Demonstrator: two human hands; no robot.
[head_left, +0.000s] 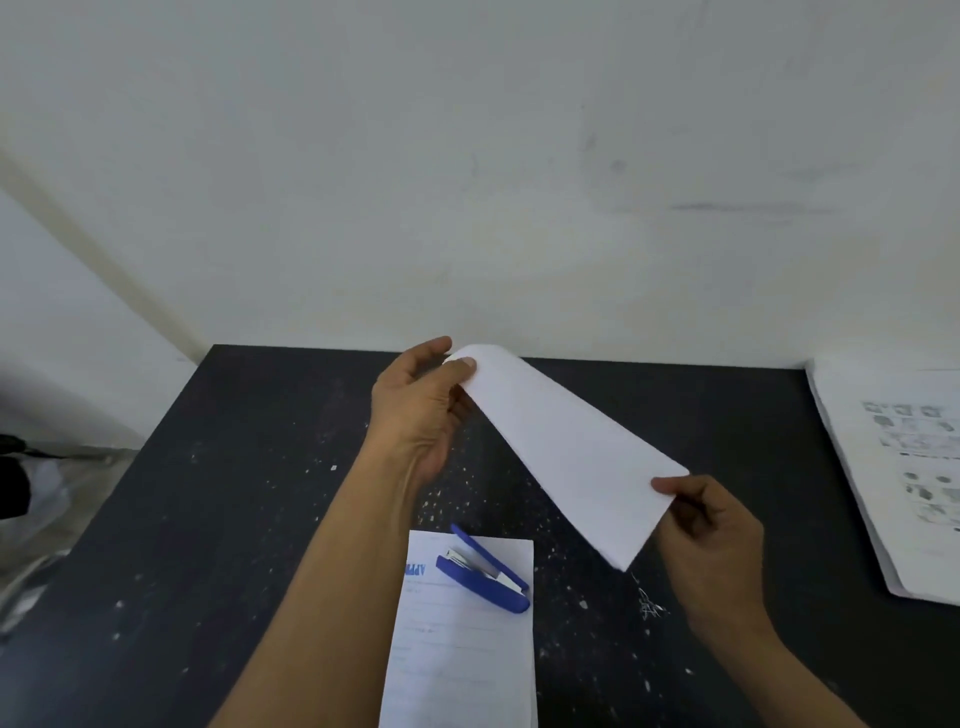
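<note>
Head view: we see a long folded white paper sheet held in the air over the dark speckled counter. It slants from upper left, near the white wall, down to lower right.
Paper location: off the counter, spanning both hands, above and beyond the blue plastic stapler. Only fingers touch it.
Handling: we judge it very light, thin and limp along its length, a bit stiffer at the fold. It should crease easily and tear at the edges under a hard pull. Matte surface, so not slippery.
Where to hold: the two short ends. A light pinch near a corner is enough; we'd expect a mid-span hold to buckle it.
Left grip: clamped on the far upper end, thumb on the top face, fingers curled behind.
Right grip: pinching the near lower end, thumb on top, fingers folded under the sheet and mostly hidden.
Opening: both narrow, only paper thickness between thumb and fingers.
Tension: sheet looks flat between the grips, no sag we can see.
Stapler: lies on a printed white form near the front edge, jaws parted, apart from both grips.
Right side: stack of printed sheets at the counter's edge, well apart.
Risk: we'd expect an uneven pull to skew the fold.
</note>
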